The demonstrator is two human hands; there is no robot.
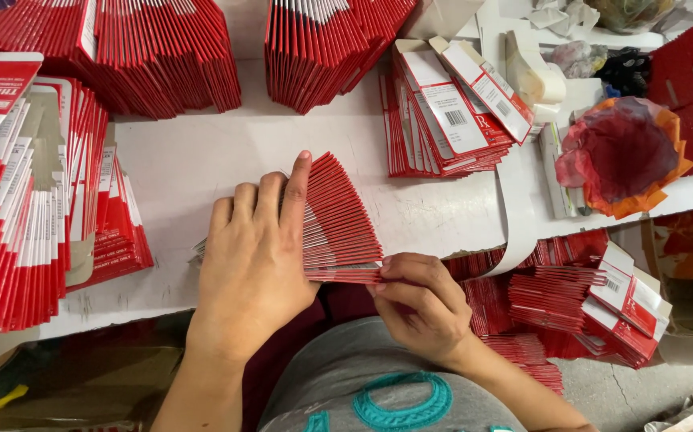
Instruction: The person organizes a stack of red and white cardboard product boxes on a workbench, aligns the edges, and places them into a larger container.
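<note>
Fanned red cartons (345,220) on desk (202,160): my left hand (254,256) presses flat, fingers spread; my right hand (418,304) pinches the bottom edge—best kept even, steady.

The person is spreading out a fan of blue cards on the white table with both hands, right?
Not quite. The head view shows the fan of flat cartons is red, not blue. The left hand presses on it and the right hand pinches its lower edge, on the white table.
</note>
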